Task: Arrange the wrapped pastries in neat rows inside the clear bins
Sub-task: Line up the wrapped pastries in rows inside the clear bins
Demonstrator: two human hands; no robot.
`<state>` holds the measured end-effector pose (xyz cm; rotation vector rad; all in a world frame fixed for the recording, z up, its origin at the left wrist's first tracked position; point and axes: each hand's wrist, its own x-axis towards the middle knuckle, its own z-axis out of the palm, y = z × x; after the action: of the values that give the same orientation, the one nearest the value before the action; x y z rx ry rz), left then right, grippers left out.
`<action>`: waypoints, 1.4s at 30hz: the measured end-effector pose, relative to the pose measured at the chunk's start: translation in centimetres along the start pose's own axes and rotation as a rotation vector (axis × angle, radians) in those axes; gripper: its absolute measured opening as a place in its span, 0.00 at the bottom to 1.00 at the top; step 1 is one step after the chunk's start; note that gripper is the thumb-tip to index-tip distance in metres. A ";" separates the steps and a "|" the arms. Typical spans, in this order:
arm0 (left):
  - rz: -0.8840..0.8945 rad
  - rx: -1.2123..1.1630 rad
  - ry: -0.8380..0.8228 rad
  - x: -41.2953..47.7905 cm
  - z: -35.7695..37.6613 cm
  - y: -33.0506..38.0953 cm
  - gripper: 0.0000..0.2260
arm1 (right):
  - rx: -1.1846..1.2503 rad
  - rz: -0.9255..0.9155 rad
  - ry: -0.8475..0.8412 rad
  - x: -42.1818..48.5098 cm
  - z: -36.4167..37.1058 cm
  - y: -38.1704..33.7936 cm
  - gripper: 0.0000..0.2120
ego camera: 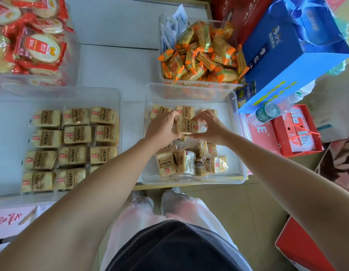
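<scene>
Both hands pinch one wrapped pastry (pixel 186 126) between them, the left hand (pixel 161 128) on its left edge and the right hand (pixel 210 127) on its right, over the middle of the right clear bin (pixel 191 181). Three pastries (pixel 185 111) line that bin's far wall, partly hidden by the hands. About six more lie in a loose heap (pixel 189 162) at its near end. The left clear bin (pixel 11 106) shows eleven pastries in rows of three; the left forearm covers its near right corner. Beyond stand a bin of orange-wrapped biscuits (pixel 201 55) and a blue box (pixel 287 51).
</scene>
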<state>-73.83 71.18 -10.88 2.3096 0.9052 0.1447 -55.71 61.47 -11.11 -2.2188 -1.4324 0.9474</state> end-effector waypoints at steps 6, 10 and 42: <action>0.083 0.500 0.115 -0.4 -0.7 -1.2 0.16 | -0.078 0.058 0.104 0.7 1.4 1.1 0.24; 0.141 0.608 0.173 -0.7 -1.8 -2.4 0.16 | -0.174 0.068 0.018 1.1 2.5 0.7 0.31; 0.164 0.381 0.183 -1.4 -0.7 -6.2 0.13 | -0.265 -0.065 -0.032 1.4 2.7 -0.3 0.37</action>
<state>-78.68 74.13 -13.92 2.7625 0.8920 0.2777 -57.37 62.62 -13.37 -2.3317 -1.7212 0.8160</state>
